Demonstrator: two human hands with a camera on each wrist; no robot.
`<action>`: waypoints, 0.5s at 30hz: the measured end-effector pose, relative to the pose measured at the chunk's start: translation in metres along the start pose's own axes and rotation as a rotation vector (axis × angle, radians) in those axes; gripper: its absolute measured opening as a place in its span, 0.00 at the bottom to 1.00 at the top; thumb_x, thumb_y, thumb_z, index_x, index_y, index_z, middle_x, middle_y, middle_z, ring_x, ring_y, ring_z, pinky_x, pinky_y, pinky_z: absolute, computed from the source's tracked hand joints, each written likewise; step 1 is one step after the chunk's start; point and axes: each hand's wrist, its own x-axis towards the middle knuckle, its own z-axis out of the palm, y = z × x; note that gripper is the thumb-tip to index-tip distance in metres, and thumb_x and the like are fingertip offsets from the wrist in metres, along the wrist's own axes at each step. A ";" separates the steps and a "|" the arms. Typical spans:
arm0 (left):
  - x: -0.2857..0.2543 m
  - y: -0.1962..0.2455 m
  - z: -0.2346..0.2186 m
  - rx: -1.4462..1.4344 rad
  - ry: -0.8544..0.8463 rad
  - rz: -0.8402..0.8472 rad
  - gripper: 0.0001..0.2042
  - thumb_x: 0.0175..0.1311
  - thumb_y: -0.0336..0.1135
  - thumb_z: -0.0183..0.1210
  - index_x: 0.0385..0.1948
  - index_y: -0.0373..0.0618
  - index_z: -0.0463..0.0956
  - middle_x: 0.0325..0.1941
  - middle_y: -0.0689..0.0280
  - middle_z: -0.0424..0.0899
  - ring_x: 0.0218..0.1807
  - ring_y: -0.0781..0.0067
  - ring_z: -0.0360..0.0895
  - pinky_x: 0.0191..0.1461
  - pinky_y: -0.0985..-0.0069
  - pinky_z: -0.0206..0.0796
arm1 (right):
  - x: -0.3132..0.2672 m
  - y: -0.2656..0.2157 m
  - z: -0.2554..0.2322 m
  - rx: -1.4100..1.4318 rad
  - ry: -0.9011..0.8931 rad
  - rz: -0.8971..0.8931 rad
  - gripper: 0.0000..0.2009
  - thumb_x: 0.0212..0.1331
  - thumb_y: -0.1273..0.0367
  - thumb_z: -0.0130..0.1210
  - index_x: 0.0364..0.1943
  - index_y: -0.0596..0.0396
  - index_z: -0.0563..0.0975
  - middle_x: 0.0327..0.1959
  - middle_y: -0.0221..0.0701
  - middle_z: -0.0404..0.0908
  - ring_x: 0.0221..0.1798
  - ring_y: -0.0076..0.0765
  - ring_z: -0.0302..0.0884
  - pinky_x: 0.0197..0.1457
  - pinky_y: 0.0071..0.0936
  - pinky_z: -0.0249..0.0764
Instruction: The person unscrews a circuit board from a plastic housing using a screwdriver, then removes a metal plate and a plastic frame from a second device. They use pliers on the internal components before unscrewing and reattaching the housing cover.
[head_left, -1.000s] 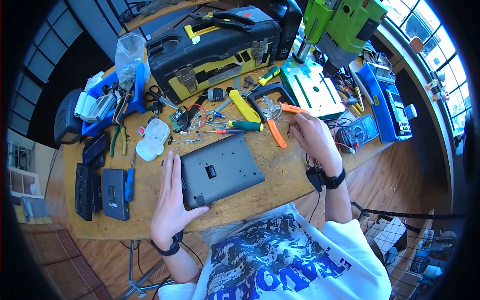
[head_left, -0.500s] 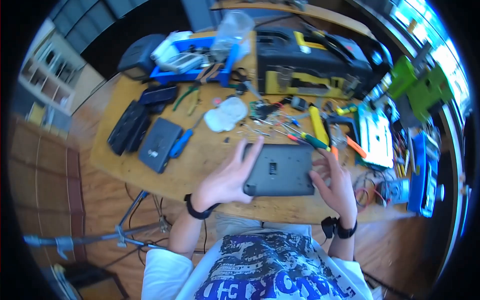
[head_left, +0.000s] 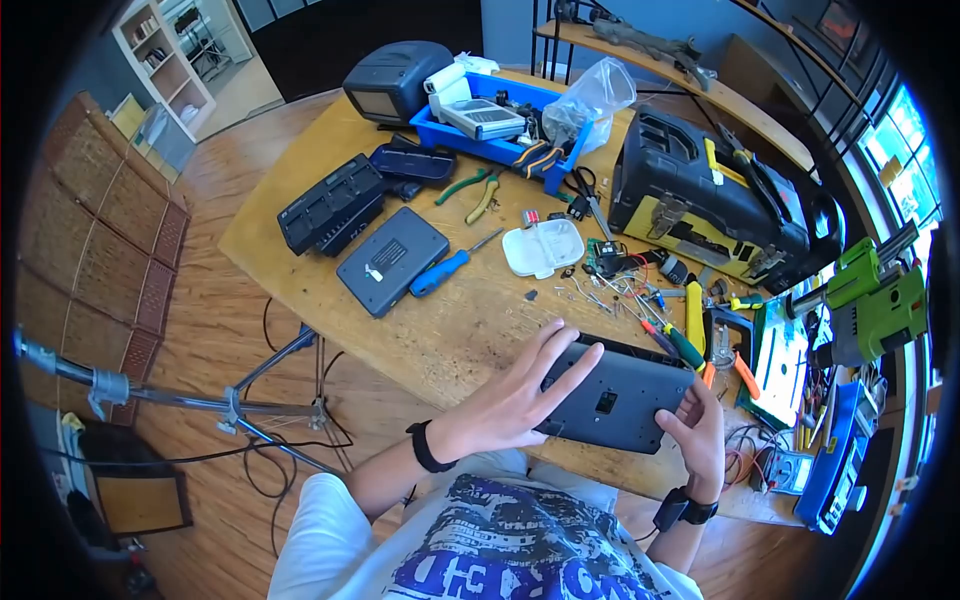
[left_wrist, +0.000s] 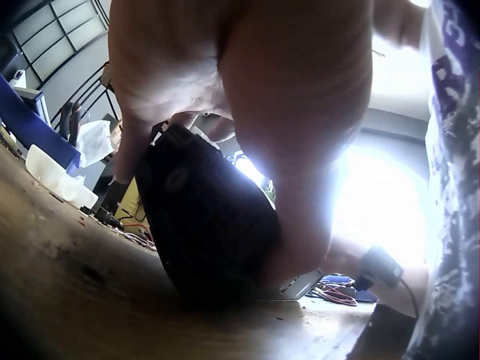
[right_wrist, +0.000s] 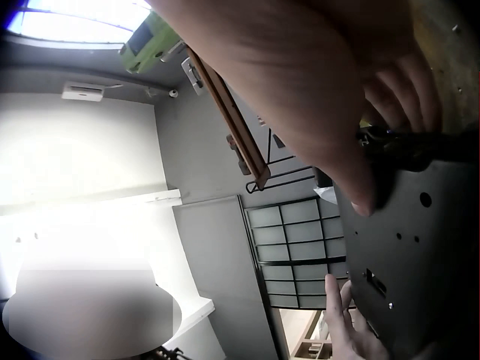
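Note:
Both hands hold a black flat casing (head_left: 618,398) with small holes and a rectangular slot, near the table's front edge. The left hand (head_left: 510,400) grips its left end, fingers spread over the far edge and thumb at the near side. At the right end, the right hand (head_left: 697,432) holds it between thumb and fingers. In the left wrist view the casing (left_wrist: 199,217) stands tilted over the table between thumb and fingers. The right wrist view has the right thumb (right_wrist: 352,191) on the casing's face (right_wrist: 427,247), the other fingers beyond its edge.
Screwdrivers, wires and an orange-handled tool (head_left: 747,376) lie just beyond the casing. A white open case (head_left: 543,248), blue screwdriver (head_left: 440,273) and dark grey box (head_left: 392,260) are further left. Behind stand a blue bin (head_left: 480,148) and black-yellow toolbox (head_left: 690,210); a green drill press (head_left: 878,305) is at right.
The right hand has come from beside the orange-handled tool to the casing's right end and taken hold. The casing now tilts, its far side showing. The head view has swung left.

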 end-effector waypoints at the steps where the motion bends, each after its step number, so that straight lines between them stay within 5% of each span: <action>1: -0.001 -0.001 0.001 -0.032 0.001 0.001 0.72 0.34 0.31 0.86 0.88 0.44 0.43 0.82 0.41 0.50 0.85 0.27 0.51 0.84 0.44 0.64 | -0.001 0.002 0.002 0.084 0.013 -0.003 0.46 0.59 0.77 0.75 0.79 0.73 0.59 0.67 0.45 0.80 0.69 0.38 0.81 0.73 0.36 0.78; 6: -0.008 -0.004 0.003 -0.100 0.004 -0.002 0.74 0.36 0.32 0.87 0.88 0.43 0.39 0.88 0.41 0.42 0.89 0.27 0.43 0.88 0.42 0.56 | -0.010 0.005 0.009 0.199 0.065 -0.022 0.48 0.59 0.80 0.75 0.80 0.74 0.55 0.72 0.48 0.76 0.70 0.40 0.81 0.74 0.36 0.78; 9: -0.012 -0.003 0.001 -0.296 0.031 -0.056 0.71 0.48 0.36 0.86 0.89 0.46 0.35 0.90 0.39 0.36 0.90 0.31 0.39 0.89 0.42 0.48 | -0.010 0.005 0.015 0.221 0.069 -0.050 0.47 0.58 0.80 0.75 0.79 0.73 0.57 0.69 0.46 0.77 0.70 0.39 0.81 0.73 0.35 0.79; 11: -0.017 -0.002 0.005 -0.411 0.213 -0.207 0.70 0.55 0.42 0.85 0.88 0.44 0.31 0.90 0.37 0.39 0.91 0.35 0.42 0.90 0.46 0.45 | -0.011 0.005 0.017 0.217 0.028 -0.089 0.45 0.58 0.80 0.75 0.77 0.71 0.59 0.66 0.44 0.78 0.69 0.39 0.81 0.72 0.34 0.80; 12: -0.020 -0.004 0.008 -0.458 0.256 -0.283 0.67 0.59 0.43 0.83 0.88 0.40 0.33 0.87 0.37 0.54 0.88 0.44 0.57 0.88 0.53 0.53 | -0.012 0.004 0.018 0.216 0.028 -0.088 0.45 0.58 0.80 0.75 0.77 0.71 0.59 0.66 0.44 0.78 0.69 0.39 0.81 0.72 0.34 0.80; 13: -0.023 -0.005 0.007 -0.459 0.256 -0.284 0.67 0.59 0.43 0.83 0.88 0.40 0.33 0.87 0.37 0.54 0.88 0.44 0.57 0.88 0.53 0.53 | -0.012 0.003 0.019 0.190 0.027 -0.089 0.44 0.58 0.80 0.75 0.77 0.70 0.60 0.65 0.42 0.78 0.68 0.38 0.81 0.71 0.34 0.81; 15: -0.030 -0.008 0.004 -0.915 0.171 -0.559 0.61 0.62 0.41 0.82 0.87 0.36 0.40 0.83 0.42 0.67 0.81 0.53 0.71 0.84 0.59 0.63 | -0.011 -0.001 0.023 0.165 0.024 -0.090 0.44 0.58 0.80 0.75 0.76 0.69 0.60 0.64 0.41 0.78 0.68 0.38 0.82 0.71 0.33 0.81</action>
